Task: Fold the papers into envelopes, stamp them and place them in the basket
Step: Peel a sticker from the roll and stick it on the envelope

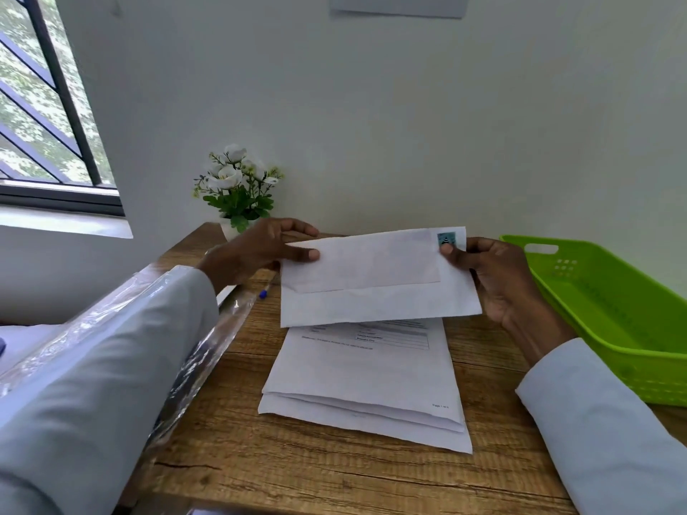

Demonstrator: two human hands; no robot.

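The envelope is held up above the wooden table, over the stack of papers that lies flat on it. The left hand pinches its left edge between thumb and fingers, and the right hand grasps its right edge, with the thumb pressing just under the stamp in the upper right corner. The green basket stands on the table at the right, just beside the right hand, and a small pot of white flowers stands at the wall behind the left hand.
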